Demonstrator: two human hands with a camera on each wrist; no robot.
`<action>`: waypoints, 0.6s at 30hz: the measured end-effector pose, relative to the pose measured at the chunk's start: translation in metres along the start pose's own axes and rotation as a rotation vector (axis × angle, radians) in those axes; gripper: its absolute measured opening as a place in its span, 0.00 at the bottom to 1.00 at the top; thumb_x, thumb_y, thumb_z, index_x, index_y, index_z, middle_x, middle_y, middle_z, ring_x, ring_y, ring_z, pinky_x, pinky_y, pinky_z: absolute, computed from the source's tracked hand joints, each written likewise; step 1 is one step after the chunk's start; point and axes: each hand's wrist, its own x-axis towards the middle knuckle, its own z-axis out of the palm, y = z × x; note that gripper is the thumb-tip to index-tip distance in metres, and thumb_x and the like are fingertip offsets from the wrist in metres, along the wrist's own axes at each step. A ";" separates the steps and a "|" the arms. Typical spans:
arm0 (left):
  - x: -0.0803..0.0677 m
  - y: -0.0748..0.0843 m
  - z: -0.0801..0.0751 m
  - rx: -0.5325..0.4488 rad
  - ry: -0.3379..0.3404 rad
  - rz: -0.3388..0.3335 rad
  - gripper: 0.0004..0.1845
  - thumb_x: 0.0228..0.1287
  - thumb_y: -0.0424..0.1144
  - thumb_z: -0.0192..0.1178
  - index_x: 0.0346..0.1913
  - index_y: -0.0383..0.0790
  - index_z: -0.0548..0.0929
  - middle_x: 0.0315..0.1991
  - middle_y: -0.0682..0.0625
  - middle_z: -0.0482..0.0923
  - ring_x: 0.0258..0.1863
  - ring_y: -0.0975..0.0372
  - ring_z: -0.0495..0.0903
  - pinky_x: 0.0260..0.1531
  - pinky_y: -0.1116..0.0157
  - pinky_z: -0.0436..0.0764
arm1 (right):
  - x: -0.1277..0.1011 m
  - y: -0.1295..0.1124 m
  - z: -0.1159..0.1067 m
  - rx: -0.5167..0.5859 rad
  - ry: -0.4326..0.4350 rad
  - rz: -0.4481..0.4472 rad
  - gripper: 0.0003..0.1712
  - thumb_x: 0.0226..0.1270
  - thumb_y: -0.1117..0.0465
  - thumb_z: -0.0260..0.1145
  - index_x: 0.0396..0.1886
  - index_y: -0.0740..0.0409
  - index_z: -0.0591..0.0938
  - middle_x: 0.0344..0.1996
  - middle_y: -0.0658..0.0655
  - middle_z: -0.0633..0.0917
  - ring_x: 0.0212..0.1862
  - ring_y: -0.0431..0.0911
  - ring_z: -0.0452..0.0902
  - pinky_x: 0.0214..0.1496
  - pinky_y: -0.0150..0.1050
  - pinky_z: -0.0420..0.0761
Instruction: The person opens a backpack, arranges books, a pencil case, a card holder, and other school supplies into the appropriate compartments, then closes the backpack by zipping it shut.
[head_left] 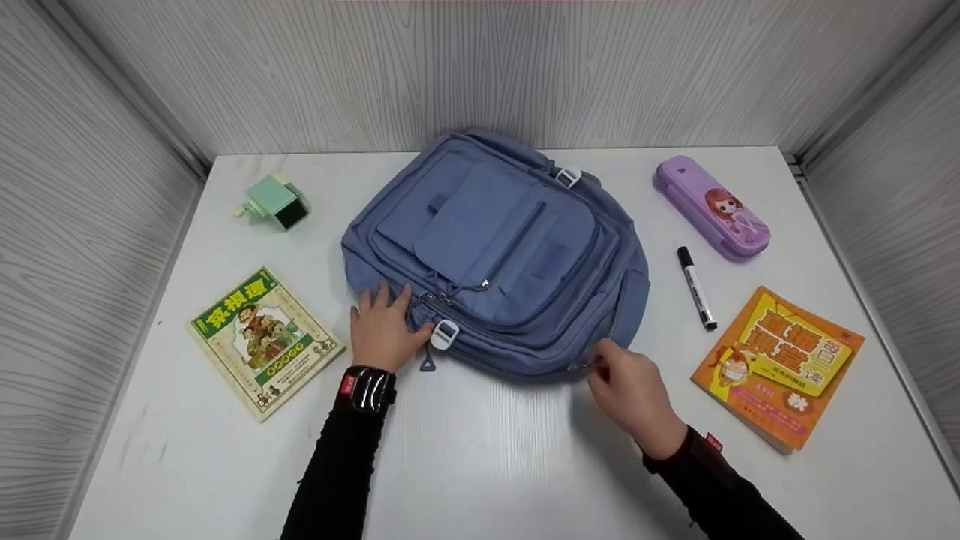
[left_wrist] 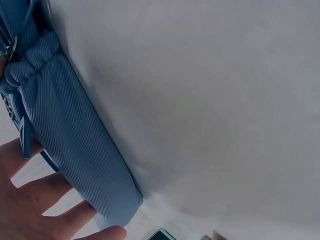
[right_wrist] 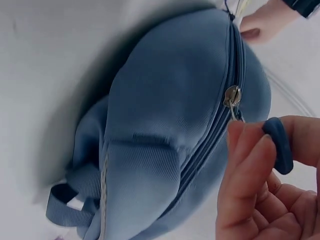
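A blue backpack [head_left: 495, 255] lies flat in the middle of the white table [head_left: 480, 450], front pockets up. My left hand [head_left: 384, 330] rests with straight fingers on its near left corner, beside a white buckle [head_left: 445, 333]. In the left wrist view the fingers [left_wrist: 60, 210] lie along the ribbed blue fabric [left_wrist: 70, 145]. My right hand [head_left: 626, 386] is at the near right edge and pinches the blue zipper pull [right_wrist: 278, 145] of the main zipper. The metal slider [right_wrist: 232, 96] sits on the shut zipper line, next to my fingertips [right_wrist: 245, 150].
A green-covered book [head_left: 262, 339] lies left of my left hand. A mint-green sharpener [head_left: 277, 202] stands at the back left. To the right are a purple pencil case [head_left: 711, 207], a black-and-white marker [head_left: 697, 288] and an orange book [head_left: 780, 366]. Grey walls enclose the table.
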 end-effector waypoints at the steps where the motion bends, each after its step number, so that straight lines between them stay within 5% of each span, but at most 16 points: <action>1: 0.000 0.000 0.000 0.000 -0.001 0.001 0.40 0.58 0.56 0.67 0.71 0.42 0.72 0.72 0.30 0.63 0.74 0.35 0.59 0.69 0.33 0.60 | 0.001 0.002 -0.002 0.000 0.005 0.008 0.08 0.52 0.76 0.62 0.30 0.62 0.79 0.22 0.57 0.84 0.22 0.41 0.71 0.26 0.34 0.72; 18: 0.001 -0.001 0.003 -0.042 0.001 0.022 0.39 0.59 0.53 0.68 0.71 0.38 0.71 0.73 0.29 0.61 0.74 0.33 0.56 0.71 0.33 0.56 | 0.015 0.016 -0.018 0.024 0.032 0.093 0.06 0.58 0.75 0.61 0.30 0.62 0.79 0.22 0.57 0.82 0.23 0.43 0.72 0.28 0.35 0.69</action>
